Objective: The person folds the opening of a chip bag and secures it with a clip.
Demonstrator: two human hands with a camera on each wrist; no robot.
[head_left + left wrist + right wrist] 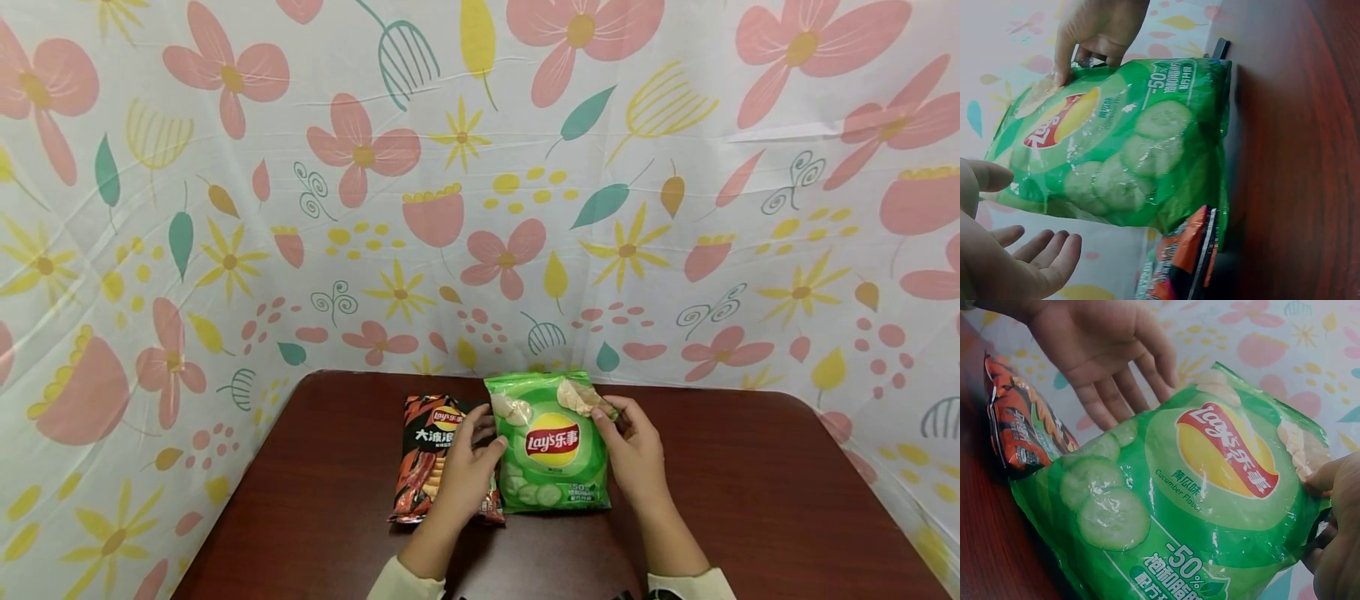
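A green cucumber-flavour Lay's chip bag [551,479] stands upright on the table, its printed front facing me. My right hand [636,454] pinches its upper right edge, thumb on the front and fingers behind, as the right wrist view [1341,519] also shows for this hand. On the other side, my left hand [467,477] is held beside the bag's left edge with fingers extended; in the left wrist view the fingers [1054,256] look apart from the bag. Behind that hand is a black and orange Lay's chip bag [415,475], partly hidden by the hand and the green bag.
The dark red-brown table [750,483] extends to both sides of the bags. Along its back and sides hangs a white cloth [465,308] printed with flowers and leaves. A small black object [1221,49] shows behind the green bag in the left wrist view.
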